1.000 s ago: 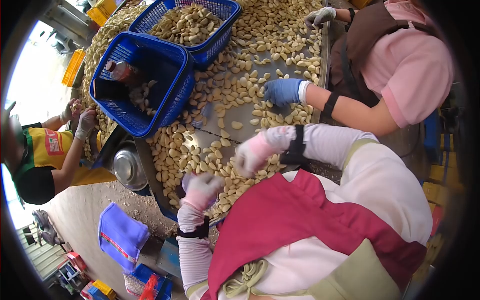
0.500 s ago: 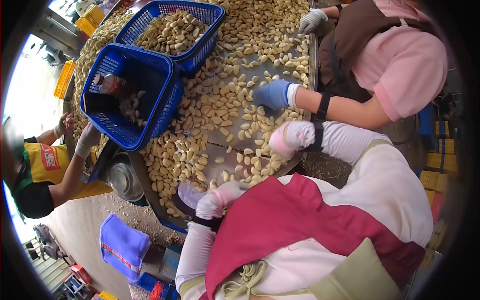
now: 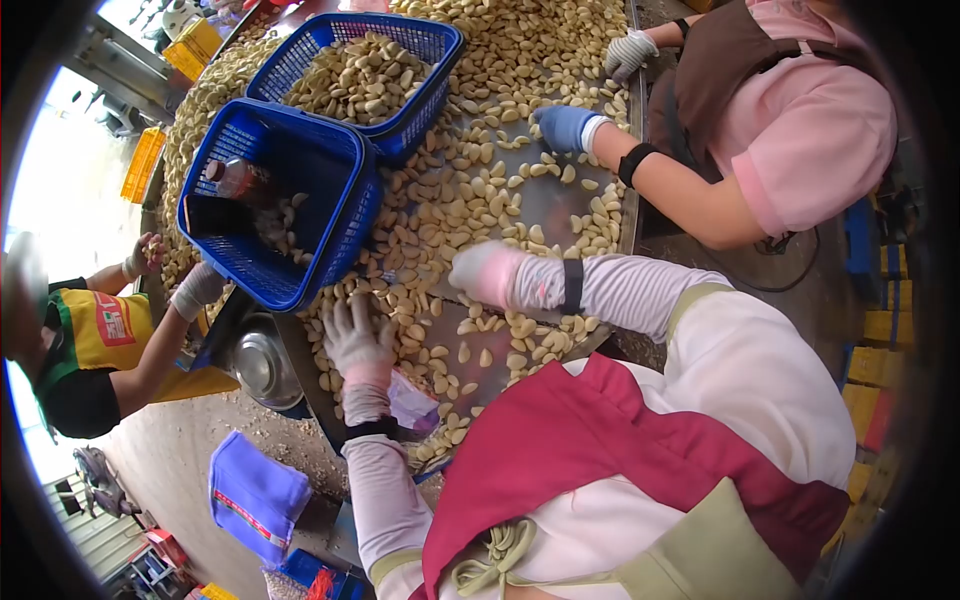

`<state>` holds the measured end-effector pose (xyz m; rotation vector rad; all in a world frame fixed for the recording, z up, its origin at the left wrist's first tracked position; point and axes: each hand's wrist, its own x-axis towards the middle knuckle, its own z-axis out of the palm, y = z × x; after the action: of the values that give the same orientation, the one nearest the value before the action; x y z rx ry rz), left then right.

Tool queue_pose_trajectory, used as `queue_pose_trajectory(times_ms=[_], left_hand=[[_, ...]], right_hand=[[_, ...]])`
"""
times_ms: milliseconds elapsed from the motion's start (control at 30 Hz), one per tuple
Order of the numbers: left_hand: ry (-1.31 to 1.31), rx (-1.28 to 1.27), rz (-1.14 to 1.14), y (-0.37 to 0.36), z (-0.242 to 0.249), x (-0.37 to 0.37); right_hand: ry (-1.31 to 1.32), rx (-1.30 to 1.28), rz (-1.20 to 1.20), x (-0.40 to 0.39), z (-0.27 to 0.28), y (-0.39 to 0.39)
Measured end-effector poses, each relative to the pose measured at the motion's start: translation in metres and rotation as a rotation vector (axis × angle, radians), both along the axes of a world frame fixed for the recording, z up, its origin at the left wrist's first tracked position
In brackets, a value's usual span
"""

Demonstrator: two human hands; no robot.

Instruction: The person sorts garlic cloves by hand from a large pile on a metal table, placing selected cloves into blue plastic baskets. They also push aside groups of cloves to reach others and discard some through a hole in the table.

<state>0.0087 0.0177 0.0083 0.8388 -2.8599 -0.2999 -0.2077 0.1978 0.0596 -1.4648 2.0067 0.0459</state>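
Observation:
Pale peeled garlic cloves [image 3: 420, 250] lie spread over a metal worktable [image 3: 480, 375]. My left hand [image 3: 358, 345], in a white glove, rests on the cloves at the table's left side with its fingers spread. Under its wrist is a thin purplish sheet or bag [image 3: 412, 402], partly covered. My right hand [image 3: 488, 274], in a pinkish-white glove, is over the cloves in the middle of the table. It is smeared by motion, and its fingers do not show clearly.
A blue basket [image 3: 330, 190] holds a bottle [image 3: 228, 177] and some cloves; another blue basket [image 3: 447, 70] behind holds a heap. A co-worker's blue-gloved hand [image 3: 565, 130] works at the right. Another co-worker's hand [image 3: 198, 290] is at the left, near a metal bowl [image 3: 262, 362].
My left hand has moved forward from near the apron and spread over the cloves. My right hand has swept left and inward. The co-worker's blue-gloved hand has moved farther back.

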Motion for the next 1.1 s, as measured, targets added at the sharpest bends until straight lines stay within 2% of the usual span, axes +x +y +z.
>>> queue_pose_trajectory(times_ms=[33,67,167,300,367,400,433,467,533,567,600,633,700,733,767,800,833,867,900,967,1033,1100], left_hand=[[-0.097,-0.133,-0.032,0.005,-0.006,0.005],[-0.094,-0.045,-0.020,0.006,-0.011,0.011],[-0.093,-0.047,0.017,0.011,-0.011,0.011],[-0.104,-0.031,0.023,0.012,-0.010,0.012],[-0.103,-0.020,0.027,0.012,-0.011,0.014],[-0.102,-0.008,0.031,0.012,-0.011,0.012],[-0.096,-0.014,0.034,0.011,-0.008,0.009],[-0.096,0.003,0.039,0.012,-0.006,0.008],[-0.080,-0.005,0.016,0.012,-0.005,0.011],[-0.084,-0.011,0.009,0.012,-0.006,0.012],[-0.088,-0.009,0.015,0.013,-0.006,0.011],[-0.091,-0.007,0.020,0.012,-0.005,0.011],[-0.100,-0.011,0.010,0.011,-0.004,0.009],[-0.116,-0.005,0.010,0.010,-0.004,0.008],[-0.114,-0.004,0.017,0.009,-0.006,0.008],[-0.089,-0.023,0.015,0.009,-0.007,0.009],[-0.066,-0.038,0.012,0.010,-0.011,0.010],[-0.054,-0.045,0.013,0.010,-0.013,0.011],[-0.062,-0.040,0.018,0.010,-0.013,0.011],[-0.059,-0.015,-0.008,0.010,-0.007,0.010],[-0.043,0.008,-0.019,0.014,0.006,0.008],[0.057,0.017,-0.131,0.028,0.023,0.000]], right_hand=[[0.100,0.030,0.091,0.006,0.001,-0.004],[0.088,0.035,0.107,0.008,0.004,-0.001],[0.167,0.014,0.128,0.005,0.009,0.007],[0.046,0.093,0.078,-0.014,-0.007,0.002],[-0.565,-0.095,-0.186,-0.027,0.007,0.006],[-0.779,-0.132,-0.338,-0.034,0.014,0.000],[-0.700,-0.142,-0.432,-0.041,0.045,-0.013],[-0.505,-0.572,-0.314,-0.056,0.044,-0.027],[-0.785,-0.938,-0.566,-0.077,0.092,-0.057],[-0.724,-0.958,-0.636,-0.089,0.119,-0.066],[-0.100,-1.128,-0.615,-0.104,0.114,-0.083],[0.319,-1.181,-0.631,-0.116,0.110,-0.100],[0.583,-1.339,-0.431,-0.086,0.124,-0.093],[0.476,-1.335,-0.262,-0.065,0.115,-0.087],[0.376,-1.056,0.015,-0.044,0.105,-0.074],[0.361,-0.619,0.141,-0.012,0.091,-0.071],[0.187,-0.374,0.333,0.006,0.060,-0.061],[0.075,-0.305,0.362,0.024,0.021,-0.048],[0.074,-0.330,0.473,0.029,0.010,-0.027],[0.084,-0.249,0.400,0.043,-0.019,-0.020],[0.018,-0.235,0.305,0.037,-0.007,-0.017],[-0.049,-0.211,0.263,0.030,-0.005,-0.021]])
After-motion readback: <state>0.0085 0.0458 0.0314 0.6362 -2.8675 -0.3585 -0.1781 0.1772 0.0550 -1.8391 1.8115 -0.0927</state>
